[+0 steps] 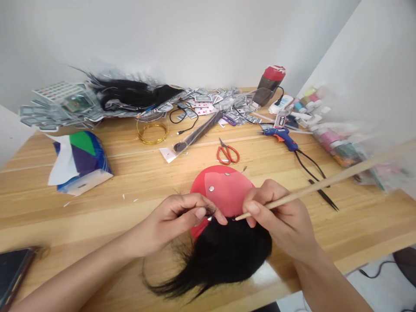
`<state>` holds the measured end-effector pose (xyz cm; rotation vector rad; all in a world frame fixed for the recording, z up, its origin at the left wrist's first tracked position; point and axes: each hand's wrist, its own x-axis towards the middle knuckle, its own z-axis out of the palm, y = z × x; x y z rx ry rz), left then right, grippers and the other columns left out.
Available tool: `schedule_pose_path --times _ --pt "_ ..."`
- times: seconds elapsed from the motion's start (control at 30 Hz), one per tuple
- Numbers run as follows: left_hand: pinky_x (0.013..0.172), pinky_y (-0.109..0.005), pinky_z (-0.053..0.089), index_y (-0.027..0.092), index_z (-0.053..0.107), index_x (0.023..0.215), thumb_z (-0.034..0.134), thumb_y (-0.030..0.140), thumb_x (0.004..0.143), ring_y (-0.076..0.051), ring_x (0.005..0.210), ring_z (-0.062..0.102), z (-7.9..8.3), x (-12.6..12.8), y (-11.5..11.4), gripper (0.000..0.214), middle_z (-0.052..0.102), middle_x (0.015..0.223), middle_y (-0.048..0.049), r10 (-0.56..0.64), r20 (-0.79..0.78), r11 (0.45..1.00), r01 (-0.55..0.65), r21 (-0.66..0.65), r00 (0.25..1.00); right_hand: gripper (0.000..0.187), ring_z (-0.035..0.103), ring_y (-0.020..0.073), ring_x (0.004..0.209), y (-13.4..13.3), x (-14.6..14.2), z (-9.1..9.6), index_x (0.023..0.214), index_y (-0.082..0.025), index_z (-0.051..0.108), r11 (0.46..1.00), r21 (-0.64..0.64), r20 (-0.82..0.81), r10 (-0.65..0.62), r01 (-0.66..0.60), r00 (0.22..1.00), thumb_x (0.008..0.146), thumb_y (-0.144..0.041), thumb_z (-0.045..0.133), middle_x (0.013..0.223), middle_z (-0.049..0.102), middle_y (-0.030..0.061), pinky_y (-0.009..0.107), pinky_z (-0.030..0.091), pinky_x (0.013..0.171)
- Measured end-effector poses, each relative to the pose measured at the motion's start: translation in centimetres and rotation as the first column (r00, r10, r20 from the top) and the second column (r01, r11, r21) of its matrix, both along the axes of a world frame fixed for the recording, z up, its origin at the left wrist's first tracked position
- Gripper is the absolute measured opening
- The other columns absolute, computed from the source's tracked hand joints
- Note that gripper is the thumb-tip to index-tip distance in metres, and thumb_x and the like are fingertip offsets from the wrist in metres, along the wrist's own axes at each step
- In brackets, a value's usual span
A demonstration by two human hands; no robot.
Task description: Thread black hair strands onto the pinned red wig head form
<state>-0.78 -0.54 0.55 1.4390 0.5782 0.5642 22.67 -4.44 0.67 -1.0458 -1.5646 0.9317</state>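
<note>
My right hand [279, 212] pinches a thin pale wooden stick [312, 187], its tip touching the upper edge of a bundle of black hair [230, 255]. Between the thumb and forefinger of my left hand [185, 216] is a small dark strand of hair [209, 211]. The black hair lies over the lower part of a round red disc [203, 180], with its loose ends trailing to the lower left. A lighter pink-red piece [227, 195] with silvery studs [211, 189] covers part of the disc. Both hands rest close to the hair's top edge.
Beyond the disc lie red-handled scissors [228, 154], a wrapped dark bundle [198, 132] and coiled gold wire [152, 133]. A blue glue gun [281, 136] and black tweezers [326, 197] are at right. A tissue pack [81, 160] and a phone [14, 273] are at left.
</note>
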Motion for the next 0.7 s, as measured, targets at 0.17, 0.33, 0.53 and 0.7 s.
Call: schedule_pose_path --times 0.17,0.33,0.53,0.7 --pt "0.093 -0.026 0.049 0.019 0.076 0.105 0.050 0.034 0.104 -0.018 0.100 0.068 -0.03 0.06 0.12 0.029 0.076 0.106 -0.0081 -0.009 -0.002 1.000 0.009 0.008 1.000 0.033 0.054 0.0100 0.051 0.01 -0.04 0.01 0.068 -0.021 0.052 1.000 0.013 -0.012 -0.009 0.009 1.000 0.098 -0.032 0.062 0.055 0.054 -0.0048 0.020 0.041 0.049" --pt "0.093 -0.025 0.048 0.020 0.076 0.107 0.050 0.032 0.104 -0.017 0.101 0.067 0.15 0.14 0.14 0.028 0.076 0.107 -0.0071 -0.020 -0.005 1.000 0.020 0.012 1.000 0.035 0.054 0.0100 0.050 -0.05 -0.10 0.11 0.067 -0.021 0.050 0.999 0.022 -0.013 -0.043 0.043 0.999 0.099 -0.032 0.062 0.054 0.053 -0.0048 0.021 0.040 0.049" --pt "0.094 -0.025 0.048 0.021 0.076 0.108 0.050 0.033 0.104 -0.018 0.102 0.067 0.29 -0.06 -0.07 0.029 0.076 0.108 -0.0065 -0.030 -0.019 0.999 0.030 0.013 0.999 0.036 0.052 0.0105 0.049 -0.01 -0.22 0.09 0.067 -0.022 0.048 0.999 0.007 -0.048 -0.042 0.042 0.998 0.099 -0.032 0.061 0.053 0.053 -0.0045 0.022 0.037 0.046" --pt "0.095 -0.025 0.048 0.021 0.076 0.109 0.050 0.032 0.104 -0.018 0.103 0.067 0.46 -0.15 0.14 0.029 0.076 0.109 -0.0067 -0.039 -0.028 0.999 0.039 0.019 0.999 0.035 0.051 0.0105 0.048 0.05 -0.21 -0.06 0.068 -0.022 0.050 0.999 -0.001 -0.083 -0.051 0.051 0.995 0.099 -0.032 0.061 0.054 0.054 -0.0042 0.023 0.035 0.046"
